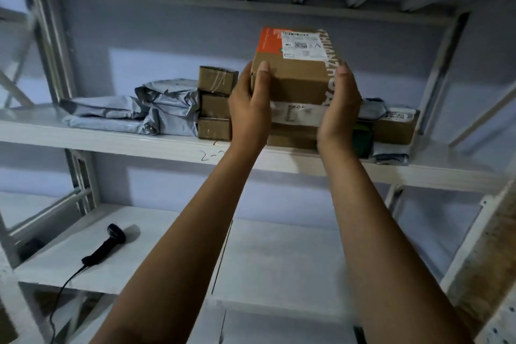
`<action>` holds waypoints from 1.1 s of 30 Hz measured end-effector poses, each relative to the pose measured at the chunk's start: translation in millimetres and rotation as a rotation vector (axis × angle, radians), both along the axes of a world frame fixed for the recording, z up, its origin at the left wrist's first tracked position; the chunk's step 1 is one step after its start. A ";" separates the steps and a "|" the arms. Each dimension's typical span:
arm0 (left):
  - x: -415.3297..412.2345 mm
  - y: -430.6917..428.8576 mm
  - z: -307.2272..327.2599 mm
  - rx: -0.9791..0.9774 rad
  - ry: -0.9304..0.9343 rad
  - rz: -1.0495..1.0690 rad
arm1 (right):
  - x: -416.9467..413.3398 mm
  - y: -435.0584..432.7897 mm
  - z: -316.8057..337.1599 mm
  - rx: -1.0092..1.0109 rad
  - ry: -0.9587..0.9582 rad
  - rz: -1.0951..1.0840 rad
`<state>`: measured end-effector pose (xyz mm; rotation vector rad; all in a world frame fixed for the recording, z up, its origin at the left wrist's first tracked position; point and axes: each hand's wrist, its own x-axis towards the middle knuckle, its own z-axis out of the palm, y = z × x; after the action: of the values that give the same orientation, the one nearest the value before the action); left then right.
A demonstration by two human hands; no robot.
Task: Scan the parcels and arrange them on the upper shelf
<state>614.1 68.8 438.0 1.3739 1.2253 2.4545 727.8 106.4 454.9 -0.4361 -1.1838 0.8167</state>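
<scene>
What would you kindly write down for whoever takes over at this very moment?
The left hand and the right hand both grip the cardboard box by its sides at the upper shelf, above another box.
Already on that shelf: grey mailer bags, three stacked small boxes, a labelled box at the right.
The scanner lies on the lower shelf, unheld.
Left: set this box down; whether more parcels wait is not visible.

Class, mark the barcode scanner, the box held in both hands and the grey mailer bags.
barcode scanner (104,246), head view, its black handle.
held box (296,75), head view, its brown face.
grey mailer bags (164,105), head view, the crumpled top bag.
</scene>
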 end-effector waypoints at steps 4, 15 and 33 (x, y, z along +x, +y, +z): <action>-9.0 27.9 31.0 -0.085 0.076 -0.040 | -10.9 32.2 34.4 -0.089 -0.095 -0.091; -53.8 88.3 46.1 -0.319 0.392 -0.192 | -10.3 87.9 63.5 -0.214 -0.508 -0.267; -33.3 74.0 33.8 -0.512 0.499 0.127 | -5.1 87.6 41.8 0.038 -0.784 -0.593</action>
<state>580.8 142.7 471.8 1.8213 1.9179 1.6985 722.7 194.0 496.7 -1.0743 -1.6546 0.0826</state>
